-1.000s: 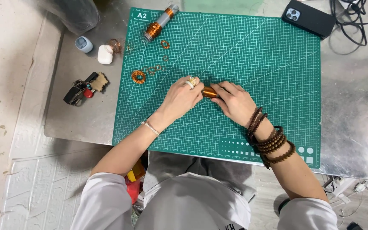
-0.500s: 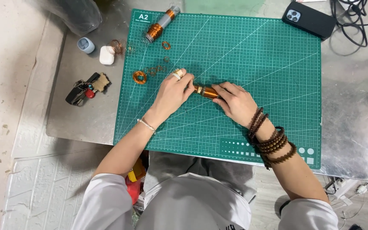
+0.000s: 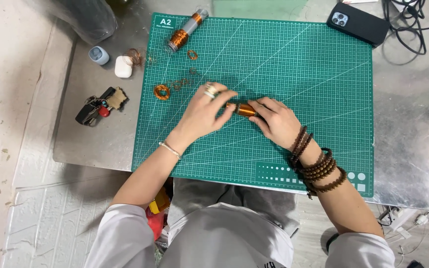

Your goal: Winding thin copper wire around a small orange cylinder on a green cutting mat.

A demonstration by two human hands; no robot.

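Both my hands meet over the middle of a green cutting mat (image 3: 299, 64). Between them lies a small spool of copper wire (image 3: 247, 109). My right hand (image 3: 274, 119) grips its right end, several bead bracelets on that wrist. My left hand (image 3: 205, 110), wearing a ring and a thin bracelet, pinches the spool's left end with its fingertips. A small copper wire coil (image 3: 162, 92) lies on the mat just left of my left hand, with more loose wire rings beside it.
A second copper wire spool on a grey tube (image 3: 184, 31) lies at the mat's top left. Off the mat on the metal table (image 3: 408, 149) sit two small earbud cases (image 3: 110, 60), a key bunch (image 3: 98, 106), a dark phone (image 3: 357, 22) and black cables (image 3: 413, 20).
Both hands and the spool have shifted slightly left on the mat; my left hand's fingers have closed in on the spool's left end.
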